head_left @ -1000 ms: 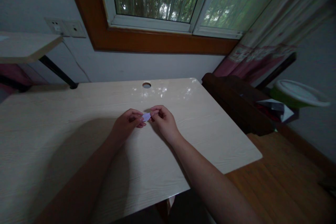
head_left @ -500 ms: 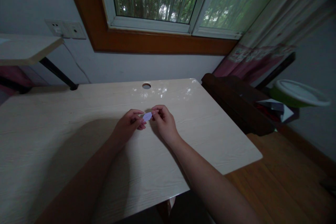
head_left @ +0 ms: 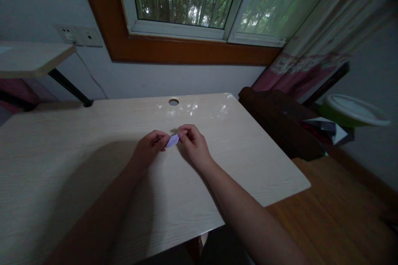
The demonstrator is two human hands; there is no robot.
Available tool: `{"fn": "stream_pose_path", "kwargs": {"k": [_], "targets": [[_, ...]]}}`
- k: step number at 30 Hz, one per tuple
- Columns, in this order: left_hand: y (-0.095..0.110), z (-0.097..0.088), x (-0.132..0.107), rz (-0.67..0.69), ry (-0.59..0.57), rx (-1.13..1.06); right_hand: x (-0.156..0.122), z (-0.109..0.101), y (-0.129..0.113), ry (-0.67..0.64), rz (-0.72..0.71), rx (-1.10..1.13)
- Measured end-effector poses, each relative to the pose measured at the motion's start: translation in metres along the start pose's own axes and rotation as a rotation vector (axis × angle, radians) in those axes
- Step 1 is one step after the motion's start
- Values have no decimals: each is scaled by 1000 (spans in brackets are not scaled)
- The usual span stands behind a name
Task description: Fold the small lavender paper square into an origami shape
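A small folded piece of pale purple paper (head_left: 172,140) is held just above the light wooden table (head_left: 93,153), near its middle. My left hand (head_left: 149,149) pinches the paper's left end with curled fingers. My right hand (head_left: 194,145) pinches its right end, thumb and forefinger pressed together. The two hands almost touch around the paper.
A round cable hole (head_left: 173,102) sits near the table's far edge. A dark wooden chair (head_left: 280,120) stands to the right, with a green lidded bowl (head_left: 351,112) beyond it. A shelf (head_left: 31,56) juts out at the left. Wall sockets (head_left: 81,35) lie under the window.
My left fingers have closed back onto the paper's left end, and the paper has tilted slightly down to the left. My right hand has barely moved.
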State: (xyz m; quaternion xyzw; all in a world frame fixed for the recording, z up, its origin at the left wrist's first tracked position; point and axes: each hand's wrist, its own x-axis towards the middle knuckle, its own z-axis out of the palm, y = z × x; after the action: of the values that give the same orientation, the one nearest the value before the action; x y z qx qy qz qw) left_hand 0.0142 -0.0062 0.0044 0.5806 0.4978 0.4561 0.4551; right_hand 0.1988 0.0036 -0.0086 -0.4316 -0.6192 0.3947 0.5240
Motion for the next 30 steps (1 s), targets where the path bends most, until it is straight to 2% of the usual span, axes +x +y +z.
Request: {"fn": "stream_pose_path", "kwargs": {"k": [4, 8, 13, 20, 30], "targets": [[-3, -1, 1, 20, -51, 92, -4, 2, -7, -93, -30, -49], [1, -1, 0, 5, -49, 78, -4, 1, -7, -63, -20, -12], [8, 0, -1, -26, 32, 21, -1, 2, -5, -34, 13, 23], [0, 1, 1, -40, 21, -104, -2, 5, -3, -129, 21, 46], [-8, 1, 2, 38, 30, -171, -1, 6, 0, -91, 44, 89]]}}
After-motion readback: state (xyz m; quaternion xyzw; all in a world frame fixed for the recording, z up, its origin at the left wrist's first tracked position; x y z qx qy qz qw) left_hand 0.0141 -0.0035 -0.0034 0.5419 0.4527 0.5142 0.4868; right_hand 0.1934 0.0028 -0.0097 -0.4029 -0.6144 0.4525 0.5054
